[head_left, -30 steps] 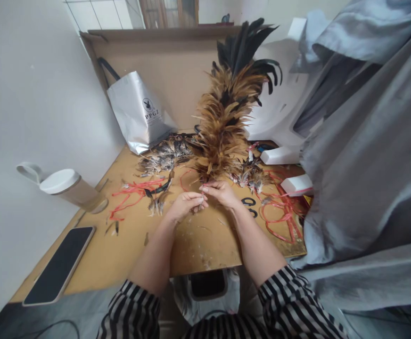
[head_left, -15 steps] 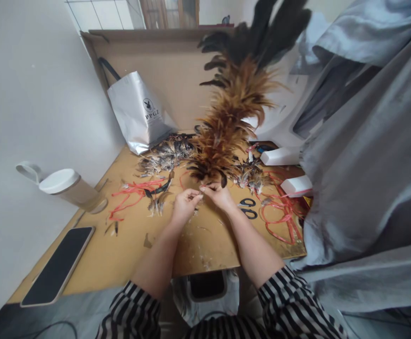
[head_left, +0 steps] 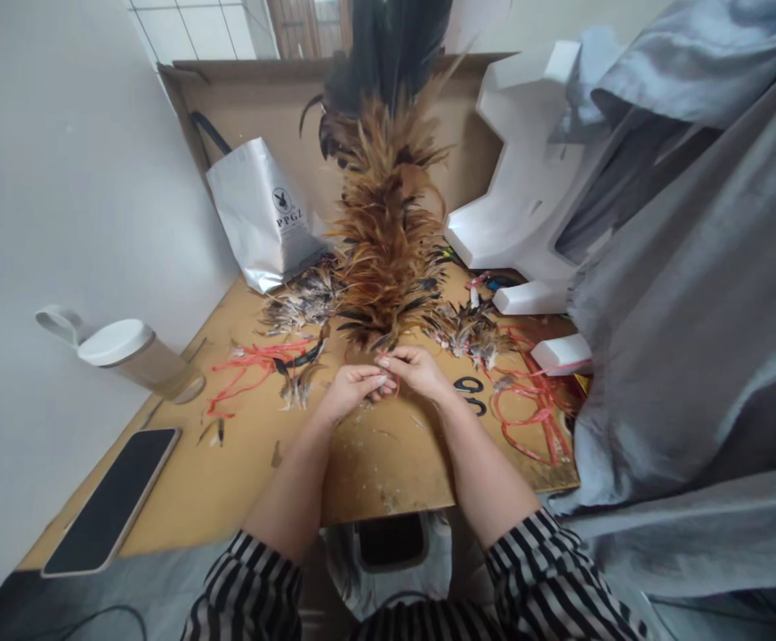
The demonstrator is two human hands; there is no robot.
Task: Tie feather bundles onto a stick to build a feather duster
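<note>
A tall feather duster (head_left: pixel 388 214), brown and golden with long black plumes at its top, rises in front of me, its lower end just beyond my fingers. My left hand (head_left: pixel 359 388) is closed at the base, thumb and fingers pressed together; the stick is hidden there. Beside it, my right hand (head_left: pixel 416 370) pinches at the same spot, fingertips meeting those of the left. A thin bit of red plastic string (head_left: pixel 398 385) shows between the two hands. Black scissors handles (head_left: pixel 469 385) lie just right of my right wrist.
Loose feathers (head_left: pixel 298 298) lie behind on the left, another feather pile (head_left: pixel 468 331) on the right. Tangled red string (head_left: pixel 535 414) lies at right, near a white stand (head_left: pixel 521 214). A silver bag (head_left: pixel 261 214), a lidded cup (head_left: pixel 134 352) and a phone (head_left: pixel 113 501) stand or lie left.
The duster has swung left from a rightward lean to nearly upright, uncovering the white stand. My hands stay together at its base, and a red string loop now shows between them.
</note>
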